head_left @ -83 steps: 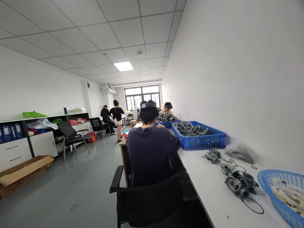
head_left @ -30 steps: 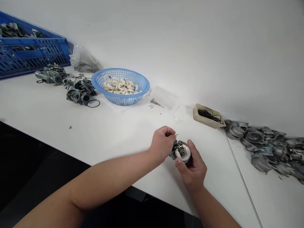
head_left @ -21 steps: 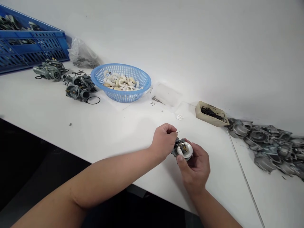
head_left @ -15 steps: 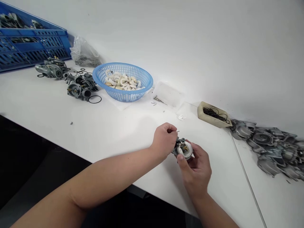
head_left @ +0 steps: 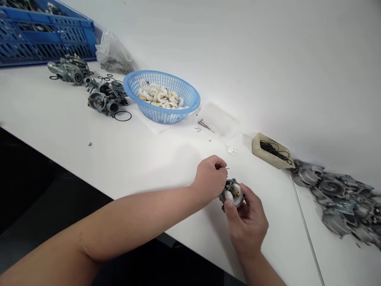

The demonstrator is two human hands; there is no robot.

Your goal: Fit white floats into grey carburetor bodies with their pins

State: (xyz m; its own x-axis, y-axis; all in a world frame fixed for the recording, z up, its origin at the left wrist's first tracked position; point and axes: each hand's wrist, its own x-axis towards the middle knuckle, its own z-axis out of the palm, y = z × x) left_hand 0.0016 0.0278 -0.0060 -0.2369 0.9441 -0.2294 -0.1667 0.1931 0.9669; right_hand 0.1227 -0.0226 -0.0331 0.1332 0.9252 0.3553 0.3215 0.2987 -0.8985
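My right hand [head_left: 248, 220] grips a grey metal carburetor [head_left: 224, 194] just above the table, its open side facing up. A white curved float [head_left: 239, 198] lies in it around brass parts, and my right thumb is at the float's near end. Against the carburetor's left side, my left hand [head_left: 210, 176] pinches a thin metal pin [head_left: 228, 168], whose tip sticks out past the fingers. The left fingertips are partly hidden by the hand itself.
Beyond stands a blue basket [head_left: 162, 116] of white floats. Other carburetors [head_left: 102, 97] and a blue crate [head_left: 47, 43] are at the left. Metal pins lie in a clear tray [head_left: 223, 119]. To the right are a box [head_left: 269, 158] of black rings and piled metal bowls [head_left: 336, 198].
The view has shifted slightly. The carburetor is tilted a little differently in my right hand, and the float shows at another angle. My left hand keeps its pinch on the pin.
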